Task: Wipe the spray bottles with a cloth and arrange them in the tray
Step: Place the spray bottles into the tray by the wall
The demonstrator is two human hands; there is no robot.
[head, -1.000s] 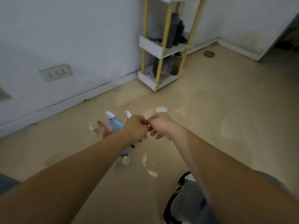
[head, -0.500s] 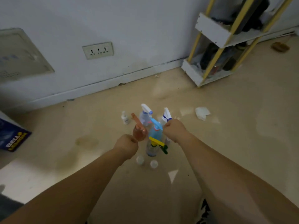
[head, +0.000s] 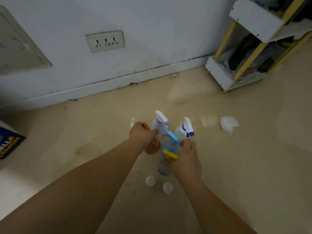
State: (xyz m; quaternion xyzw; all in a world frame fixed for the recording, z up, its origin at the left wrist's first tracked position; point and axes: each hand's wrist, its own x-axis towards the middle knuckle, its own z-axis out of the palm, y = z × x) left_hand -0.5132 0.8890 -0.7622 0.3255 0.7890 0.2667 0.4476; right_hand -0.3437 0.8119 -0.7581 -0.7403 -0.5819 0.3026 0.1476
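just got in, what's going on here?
A person reaches into a cluster of spray bottles standing on the floor. The left hand grips the orange bottle by its top; the right hand curls round the neck of the blue bottle. The cloth lies on the floor off to the right, untouched.

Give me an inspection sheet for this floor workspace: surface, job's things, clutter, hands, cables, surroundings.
Surface: beige floor, stained in places.
Job's things: five spray bottles clustered together, among them an orange bottle, a blue bottle and a yellow-trigger bottle; white cloth lies apart to their right; no tray identified.
Clutter: two small round white items, small white bottle, blue box at the left edge.
Hands: left hand grips the orange bottle's top; right hand curled against the blue bottle, grip unclear.
Cables: nothing seen.
Surroundings: wall socket, yellow-posted rack by the wall.
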